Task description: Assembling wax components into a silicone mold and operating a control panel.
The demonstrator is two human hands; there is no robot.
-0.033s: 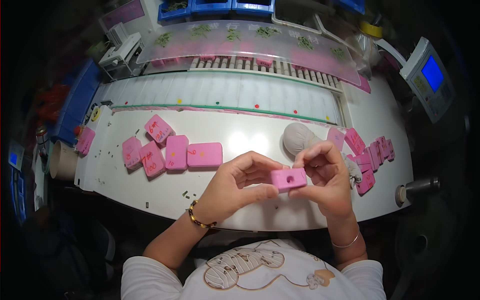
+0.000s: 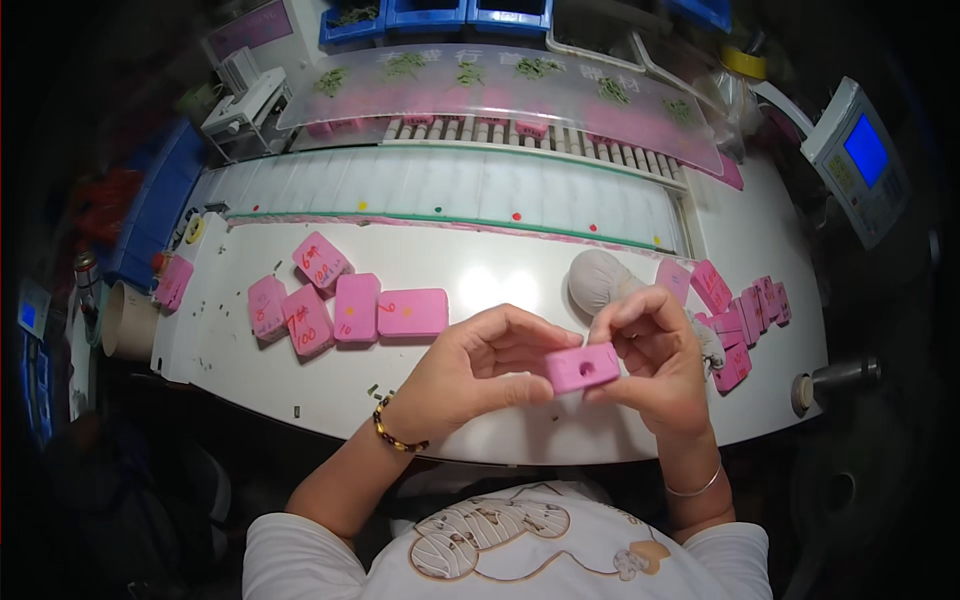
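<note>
Both my hands hold one small pink block (image 2: 583, 368) with a round hole in its side, above the front edge of the white table (image 2: 500, 280). My left hand (image 2: 470, 370) grips its left end with thumb and fingers. My right hand (image 2: 655, 355) pinches its right end. A beaded bracelet sits on my left wrist, a thin bangle on my right. A row of flat pink blocks (image 2: 345, 300) with handwritten marks lies to the left of my hands. More pink blocks (image 2: 740, 310) are heaped at the right.
A grey-white cloth ball (image 2: 598, 280) rests just behind my right hand. A white conveyor (image 2: 450, 190) with a green edge runs across the back. A small screen unit (image 2: 860, 160) stands at the right, blue bins (image 2: 440, 15) at the far back.
</note>
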